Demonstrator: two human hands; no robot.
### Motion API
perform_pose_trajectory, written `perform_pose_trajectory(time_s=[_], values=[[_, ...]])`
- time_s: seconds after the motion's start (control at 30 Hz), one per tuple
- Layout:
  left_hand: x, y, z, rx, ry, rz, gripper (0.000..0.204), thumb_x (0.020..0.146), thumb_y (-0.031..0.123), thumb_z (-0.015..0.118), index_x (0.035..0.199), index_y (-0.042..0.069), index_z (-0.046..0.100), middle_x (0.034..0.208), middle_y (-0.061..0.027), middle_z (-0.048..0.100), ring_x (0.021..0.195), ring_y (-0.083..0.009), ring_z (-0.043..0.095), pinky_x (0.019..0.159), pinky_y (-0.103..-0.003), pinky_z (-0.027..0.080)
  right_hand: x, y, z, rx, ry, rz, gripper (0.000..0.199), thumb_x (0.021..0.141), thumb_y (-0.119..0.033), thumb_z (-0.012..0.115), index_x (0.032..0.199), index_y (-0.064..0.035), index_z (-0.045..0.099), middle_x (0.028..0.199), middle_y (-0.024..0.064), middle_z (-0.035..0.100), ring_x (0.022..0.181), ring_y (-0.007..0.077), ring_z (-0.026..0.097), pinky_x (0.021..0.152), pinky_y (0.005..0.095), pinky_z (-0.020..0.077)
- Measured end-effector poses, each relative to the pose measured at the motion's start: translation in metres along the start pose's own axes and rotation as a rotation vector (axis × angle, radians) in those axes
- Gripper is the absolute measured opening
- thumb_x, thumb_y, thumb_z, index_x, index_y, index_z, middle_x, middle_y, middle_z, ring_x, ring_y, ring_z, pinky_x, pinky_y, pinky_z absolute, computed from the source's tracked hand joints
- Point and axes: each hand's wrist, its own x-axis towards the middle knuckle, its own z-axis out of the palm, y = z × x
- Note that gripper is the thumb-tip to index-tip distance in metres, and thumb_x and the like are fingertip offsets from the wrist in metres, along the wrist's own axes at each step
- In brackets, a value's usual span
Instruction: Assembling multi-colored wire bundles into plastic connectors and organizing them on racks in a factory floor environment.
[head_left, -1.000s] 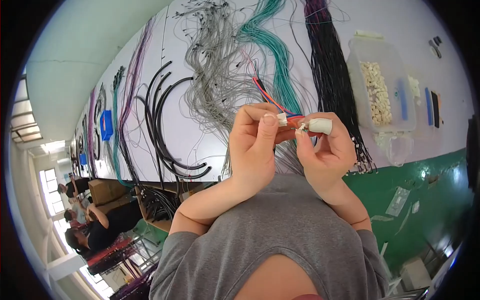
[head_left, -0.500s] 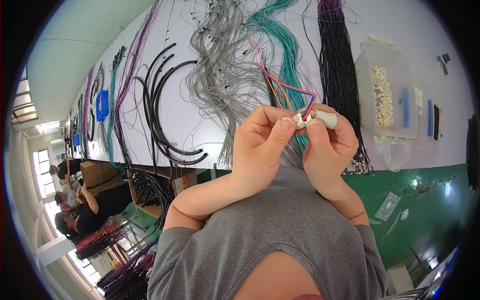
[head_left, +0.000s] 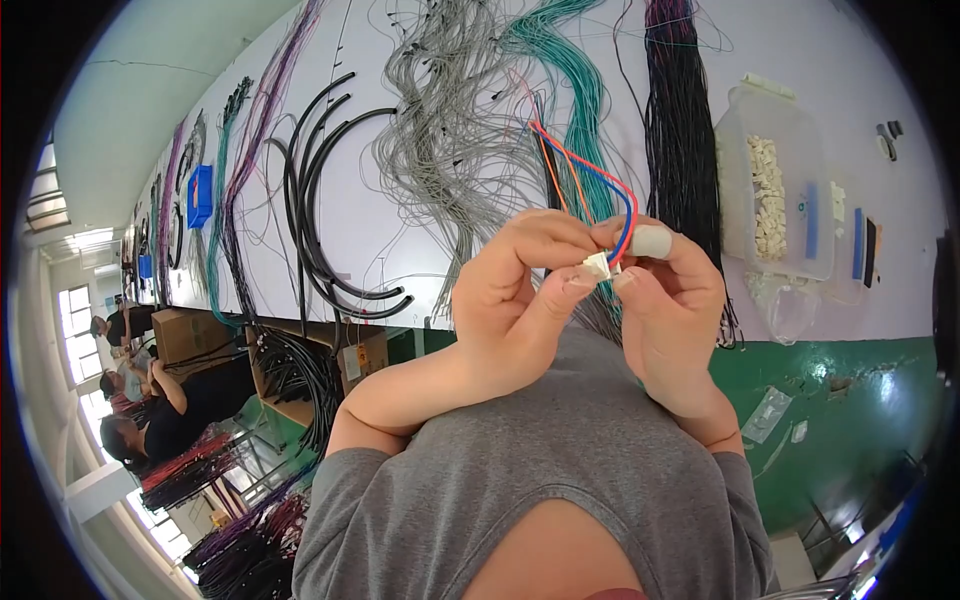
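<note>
Across a white worktop (head_left: 820,60), grey wires (head_left: 430,150), black wires (head_left: 683,150) and teal wires (head_left: 583,90) stretch toward the near edge, with a clear tub (head_left: 795,140) by that edge toward the right end. Above the near edge, the left hand (head_left: 510,300) pinches a connector while the right hand (head_left: 675,300) curls against it, its exact grip hidden. A red wire (head_left: 634,200) and a blue wire (head_left: 605,180) bend down to the white connector (head_left: 598,264), between both thumbs.

Two hands (head_left: 515,300), one held connector (head_left: 597,265), one clear tub (head_left: 734,190).
</note>
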Motion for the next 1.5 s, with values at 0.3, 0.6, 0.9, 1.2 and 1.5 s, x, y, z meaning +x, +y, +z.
perform_pose_trajectory(time_s=[0.3,0.6,0.9,1.2,1.5], values=[[0.001,0.004,-0.007,0.162,-0.111,0.069,0.007,0.072,0.003,0.057,0.077,0.002,0.053,0.075,-0.0085,0.058,0.070,-0.0186,0.054,0.068,-0.029,0.037,0.000,-0.008,-0.008,-0.009,-0.162,0.138,0.014,0.066,0.004,0.061,0.079,0.0009,0.056,0.094,0.0089,0.048,0.086,0.0143,0.046,0.074,0.0252,0.0371],[0.000,0.002,-0.014,0.081,-0.148,-0.054,0.006,0.074,0.005,0.055,0.078,0.001,0.053,0.073,-0.0074,0.057,0.071,-0.0176,0.053,0.069,-0.028,0.037,0.001,-0.005,-0.006,-0.404,-0.192,-0.165,0.020,0.062,0.002,0.065,0.080,-0.0003,0.056,0.090,0.0094,0.049,0.079,0.0159,0.048,0.071,0.0252,0.0381],[0.055,-0.109,-0.055,0.397,0.402,-0.492,0.036,0.087,0.026,0.032,0.095,-0.005,0.049,0.083,-0.0100,0.056,0.078,-0.0169,0.052,0.072,-0.029,0.039,-0.021,-0.007,-0.038,0.032,-0.455,0.257,0.017,0.059,-0.010,0.061,0.066,0.0005,0.050,0.076,0.0123,0.050,0.065,0.0165,0.047,0.058,0.0259,0.0364],[0.022,-0.058,-0.032,-0.454,0.113,-0.597,0.024,0.081,0.009,0.049,0.101,-0.004,0.047,0.077,-0.0037,0.054,0.072,-0.0111,0.051,0.069,-0.024,0.041,-0.036,0.003,-0.119,-1.344,0.201,0.342,0.021,0.072,-0.008,0.056,0.091,0.0013,0.054,0.081,0.0105,0.052,0.074,0.0189,0.051,0.067,0.0293,0.0403],[-0.015,0.002,-0.021,-0.463,0.038,-0.697,0.022,0.076,0.001,0.054,0.098,-0.003,0.054,0.084,-0.0074,0.057,0.076,-0.0132,0.053,0.070,-0.027,0.044,0.009,0.001,-0.022,-0.553,-0.115,0.153,0.012,0.074,0.000,0.054,0.084,0.0048,0.056,0.082,0.0053,0.053,0.068,0.0069,0.047,0.058,0.0183,0.0373]])
